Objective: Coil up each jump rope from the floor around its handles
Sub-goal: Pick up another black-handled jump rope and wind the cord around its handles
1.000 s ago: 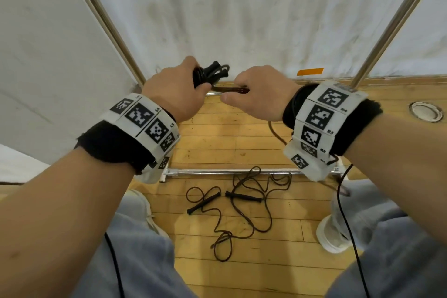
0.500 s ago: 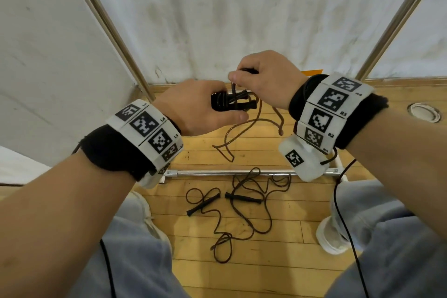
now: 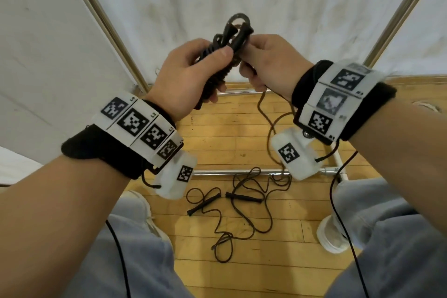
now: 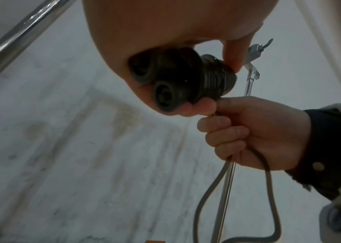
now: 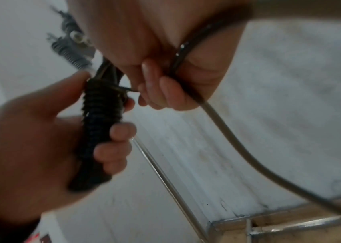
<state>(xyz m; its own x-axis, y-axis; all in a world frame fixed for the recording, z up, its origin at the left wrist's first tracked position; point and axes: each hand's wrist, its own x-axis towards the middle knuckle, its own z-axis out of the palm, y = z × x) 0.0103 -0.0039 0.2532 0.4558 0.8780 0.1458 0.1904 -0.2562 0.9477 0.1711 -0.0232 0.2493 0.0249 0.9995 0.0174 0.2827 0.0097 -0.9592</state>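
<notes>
L hand [image 3: 186, 75] grips 2 black handles [image 4: 165, 82] wrapped w/ rope coils, held at chest height. R hand [image 3: 271, 65] clenched on the loose rope tail [image 5: 217, 118] beside them. 2nd jump rope [image 3: 232, 203] lies uncoiled on wood floor [image 3: 217, 138] below.

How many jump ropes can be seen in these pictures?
2. One jump rope is held up, wound around its handles in the left hand, its loose end in the right hand. The other jump rope lies uncoiled on the wooden floor below.

Wooden floor [image 3: 217, 143]: uncoiled jump rope [image 3: 232, 203], metal bar [image 3: 232, 172] lying on it.
</notes>
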